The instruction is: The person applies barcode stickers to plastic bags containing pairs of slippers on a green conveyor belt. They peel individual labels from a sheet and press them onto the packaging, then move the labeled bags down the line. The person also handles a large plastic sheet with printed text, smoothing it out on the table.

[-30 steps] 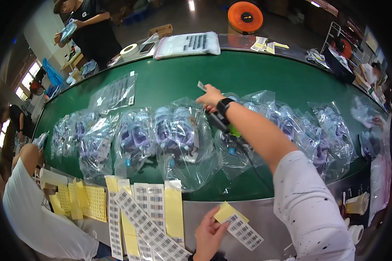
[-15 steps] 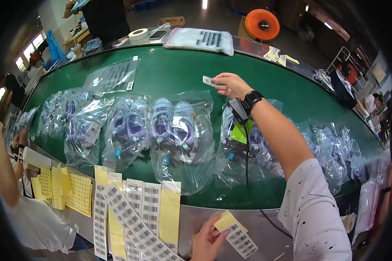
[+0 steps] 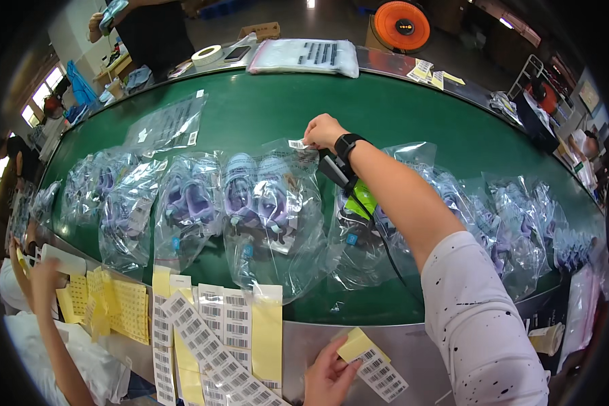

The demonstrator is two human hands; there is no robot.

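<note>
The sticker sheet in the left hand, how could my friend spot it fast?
Find the long green table, then its near grey metal edge. There, the left hand holds the sticker sheet, white with a yellow end. Unlike the long sticker strips to its left, it's short and held.

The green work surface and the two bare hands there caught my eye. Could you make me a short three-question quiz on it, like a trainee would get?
1. Which of the person's hands holds the yellow-backed label strip?
2. The right hand pinches: A) scissors; B) a small white label; C) a shoe.
3. True or false: in the picture, the pale roll lies left of the dark phone.

Key: 1. The left hand. 2. B. 3. True.
</note>
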